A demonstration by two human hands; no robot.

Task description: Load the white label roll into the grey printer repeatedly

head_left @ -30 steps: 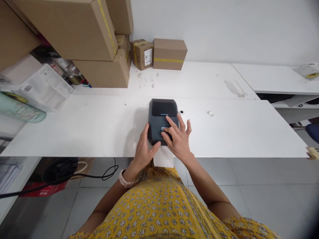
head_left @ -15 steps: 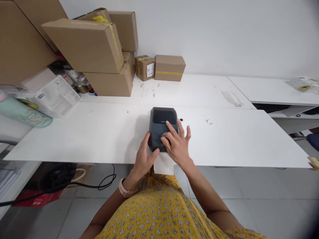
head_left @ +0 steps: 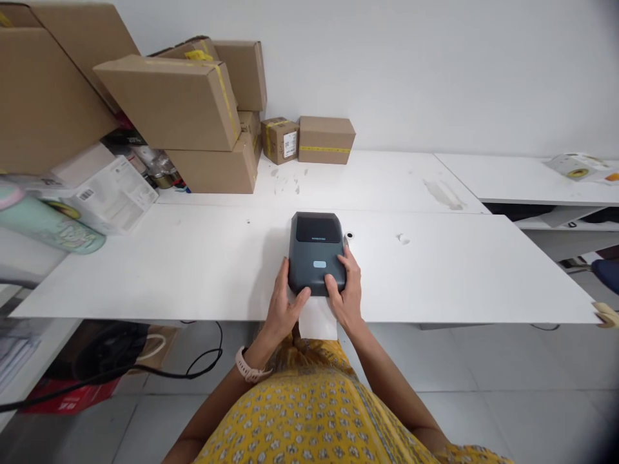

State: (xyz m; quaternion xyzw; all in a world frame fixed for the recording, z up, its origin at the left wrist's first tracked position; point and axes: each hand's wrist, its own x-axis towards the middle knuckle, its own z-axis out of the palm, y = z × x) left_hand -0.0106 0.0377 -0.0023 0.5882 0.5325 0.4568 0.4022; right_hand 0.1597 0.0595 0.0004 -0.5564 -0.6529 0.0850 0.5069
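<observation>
A dark blue-grey label printer (head_left: 316, 252) stands near the front edge of the white table, with a light button on its top and a dark window at its far end. White label paper (head_left: 318, 322) comes out of its near side and hangs past the table edge. My left hand (head_left: 285, 303) grips the left side, its thumb at the near corner. On the opposite side, my right hand (head_left: 347, 290) has its thumb on the near right part of the top and its fingers along the edge.
Cardboard boxes (head_left: 169, 103) are stacked at the back left, with two smaller ones against the wall. A mint green bottle (head_left: 53, 216) lies by a white box (head_left: 113, 193) on the left. Paper scraps (head_left: 402, 239) lie right of the printer. A black cable (head_left: 164, 369) runs below the table.
My right hand has moved off the button on the printer's top to its right side, uncovering the button. My left hand stays in place. The camera view has shifted slightly.
</observation>
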